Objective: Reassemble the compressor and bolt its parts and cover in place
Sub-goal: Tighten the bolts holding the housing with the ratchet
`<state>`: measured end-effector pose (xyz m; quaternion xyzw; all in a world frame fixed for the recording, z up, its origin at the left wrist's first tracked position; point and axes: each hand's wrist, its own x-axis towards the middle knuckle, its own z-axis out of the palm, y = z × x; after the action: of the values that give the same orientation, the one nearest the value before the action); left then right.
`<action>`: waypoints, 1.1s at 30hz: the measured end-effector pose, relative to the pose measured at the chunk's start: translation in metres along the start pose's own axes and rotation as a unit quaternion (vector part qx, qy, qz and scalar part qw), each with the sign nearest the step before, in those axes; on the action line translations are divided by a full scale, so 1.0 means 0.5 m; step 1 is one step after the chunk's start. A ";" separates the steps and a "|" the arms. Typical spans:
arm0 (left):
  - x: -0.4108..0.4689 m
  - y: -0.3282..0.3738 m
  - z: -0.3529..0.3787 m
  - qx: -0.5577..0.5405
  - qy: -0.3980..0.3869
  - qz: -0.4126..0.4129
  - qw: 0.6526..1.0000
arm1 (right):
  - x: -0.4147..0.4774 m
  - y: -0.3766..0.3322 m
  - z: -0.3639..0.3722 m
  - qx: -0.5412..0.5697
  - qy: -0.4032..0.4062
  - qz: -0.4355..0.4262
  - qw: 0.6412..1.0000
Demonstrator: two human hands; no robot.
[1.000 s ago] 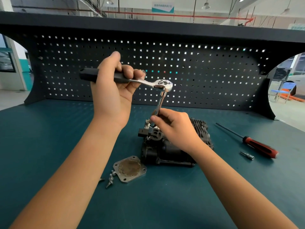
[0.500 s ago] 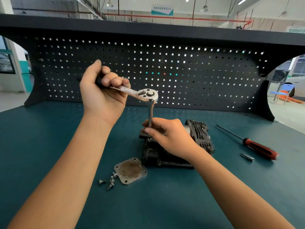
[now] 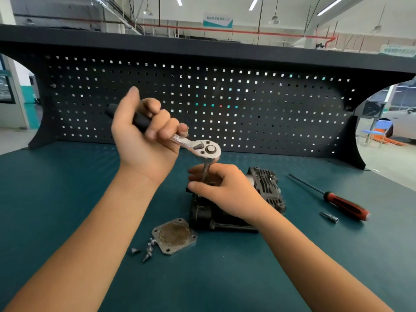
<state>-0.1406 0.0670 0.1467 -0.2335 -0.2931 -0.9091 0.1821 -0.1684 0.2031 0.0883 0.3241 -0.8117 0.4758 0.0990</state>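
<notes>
The dark compressor lies on the green bench, its finned head toward the back right. My left hand grips the black handle of a ratchet wrench, whose chrome head sits above the compressor's left end. An extension bar drops from the head into my right hand, whose fingers curl round the bar just above the compressor. What the bar's tip meets is hidden by that hand. A square metal cover plate lies flat in front of the compressor, with loose bolts just left of it.
A red-handled screwdriver lies to the right of the compressor, a small socket bit beside it. A black pegboard closes off the back of the bench.
The ratchet's extension bar went from tilted to upright and its head came lower. My left hand swung the handle; my right hand stayed on the bar.
</notes>
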 end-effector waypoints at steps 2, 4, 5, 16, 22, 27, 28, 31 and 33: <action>0.013 0.008 -0.012 -0.033 0.034 -0.007 0.999 | -0.004 -0.016 -0.011 0.005 -0.017 -0.044 0.999; 0.022 0.012 -0.027 -0.060 0.052 -0.009 0.997 | -0.005 -0.028 -0.017 -0.037 -0.018 -0.085 0.995; 0.027 0.013 -0.033 -0.067 0.057 -0.011 0.996 | -0.002 -0.030 -0.016 -0.071 -0.008 -0.106 0.992; -0.005 -0.019 0.004 0.268 -0.136 0.151 0.942 | 0.031 -0.004 0.008 -0.122 0.237 -0.102 0.958; -0.001 -0.016 0.011 0.109 -0.117 0.064 0.985 | 0.034 -0.018 -0.038 -0.068 0.119 -0.021 0.990; 0.034 0.019 -0.028 -0.075 0.016 -0.010 0.997 | 0.031 -0.031 -0.027 -0.018 0.015 -0.029 0.999; 0.038 0.023 -0.033 -0.097 0.018 -0.023 0.995 | 0.034 -0.032 -0.020 -0.008 0.003 -0.030 1.000; 0.045 0.033 -0.042 -0.128 -0.011 -0.073 0.989 | 0.034 -0.027 0.000 -0.058 -0.036 -0.072 0.995; 0.050 0.036 -0.046 -0.112 -0.018 -0.098 0.989 | 0.034 -0.016 0.003 -0.146 -0.012 -0.140 0.979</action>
<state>-0.1600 0.0344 0.1514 -0.2389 -0.2147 -0.9451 0.0592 -0.1762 0.1918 0.1012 0.4223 -0.8199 0.3301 0.2011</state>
